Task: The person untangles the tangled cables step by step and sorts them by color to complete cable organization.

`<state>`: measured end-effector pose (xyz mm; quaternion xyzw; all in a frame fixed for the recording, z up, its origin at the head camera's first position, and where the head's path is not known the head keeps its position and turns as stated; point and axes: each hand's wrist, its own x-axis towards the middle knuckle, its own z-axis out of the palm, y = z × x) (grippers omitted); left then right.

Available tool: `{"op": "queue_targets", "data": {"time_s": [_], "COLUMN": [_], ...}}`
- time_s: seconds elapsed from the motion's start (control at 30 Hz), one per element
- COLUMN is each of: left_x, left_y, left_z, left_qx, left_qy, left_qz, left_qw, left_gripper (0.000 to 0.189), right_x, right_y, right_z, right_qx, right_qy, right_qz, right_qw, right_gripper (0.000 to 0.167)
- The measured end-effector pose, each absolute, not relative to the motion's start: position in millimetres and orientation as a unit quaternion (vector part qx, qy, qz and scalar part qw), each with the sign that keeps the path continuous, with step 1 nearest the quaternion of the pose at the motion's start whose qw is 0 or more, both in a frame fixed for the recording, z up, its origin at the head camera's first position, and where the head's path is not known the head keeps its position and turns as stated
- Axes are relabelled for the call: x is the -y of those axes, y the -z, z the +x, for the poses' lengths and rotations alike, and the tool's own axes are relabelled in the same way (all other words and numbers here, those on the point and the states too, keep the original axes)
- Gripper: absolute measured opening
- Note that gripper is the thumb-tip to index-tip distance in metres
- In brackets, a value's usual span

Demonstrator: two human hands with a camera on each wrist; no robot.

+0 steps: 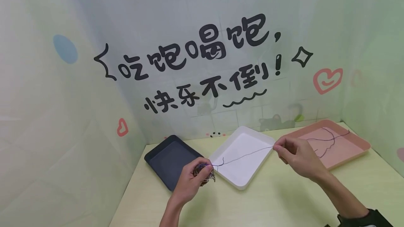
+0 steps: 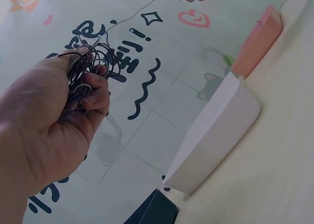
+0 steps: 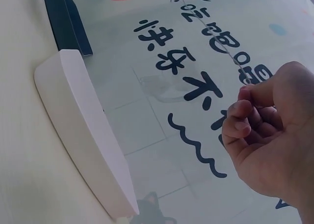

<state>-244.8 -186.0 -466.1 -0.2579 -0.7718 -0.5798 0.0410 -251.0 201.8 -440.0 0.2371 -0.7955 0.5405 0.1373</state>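
Note:
My left hand grips a tangled bundle of thin wires or cords, dark and pale strands looped together. From that bundle a thin pale strand runs across to my right hand, which pinches its far end between thumb and forefinger. The strand looks nearly straight above the white tray. A short dark end curls up near the bundle. Several dark strands lie loose in the pink tray, behind and to the right of the right hand. The inside of the bundle is hidden by fingers.
A dark navy tray stands at the left, partly behind the left hand. All three trays sit along the back of the pale table. A printed curtain with black lettering closes off the back and sides.

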Motion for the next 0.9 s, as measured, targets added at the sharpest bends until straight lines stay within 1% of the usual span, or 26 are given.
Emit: {"op": "queue_targets", "data": {"time_s": [0.17, 0.27, 0.37, 0.47, 0.63, 0.77, 0.9], "left_x": [190.5, 193.2, 198.4, 205.2, 214.4, 221.5, 229.7], "left_y": [467.2, 467.6, 467.6, 467.1, 466.2, 465.9, 464.3], "left_z": [-245.5, -245.4, -244.4, -243.8, -243.8, -243.0, -241.8], "left_qx": [0.765, 0.754, 0.743, 0.738, 0.744, 0.739, 0.724], "left_qy": [0.585, 0.6, 0.621, 0.636, 0.639, 0.65, 0.668], "left_qz": [-0.268, -0.268, -0.25, -0.222, -0.179, -0.143, -0.118], "left_qw": [0.031, 0.023, 0.028, 0.042, 0.077, 0.102, 0.124], "left_gripper": [0.01, 0.013, 0.016, 0.017, 0.02, 0.022, 0.021], "right_x": [-209.8, -214.7, -222.2, -230.6, -235.9, -228.3, -213.0], "right_y": [438.3, 438.0, 437.9, 437.6, 436.5, 436.3, 436.8], "right_z": [-251.0, -252.6, -254.6, -255.2, -254.9, -256.7, -258.1], "right_qx": [0.789, 0.777, 0.746, 0.704, 0.621, 0.565, 0.541], "right_qy": [-0.559, -0.585, -0.629, -0.679, -0.762, -0.804, -0.817], "right_qz": [0.22, 0.202, 0.191, 0.184, 0.171, 0.178, 0.192], "right_qw": [0.126, 0.113, 0.11, 0.101, 0.064, 0.053, 0.05], "right_gripper": [0.009, 0.012, 0.015, 0.016, 0.019, 0.021, 0.018]}}
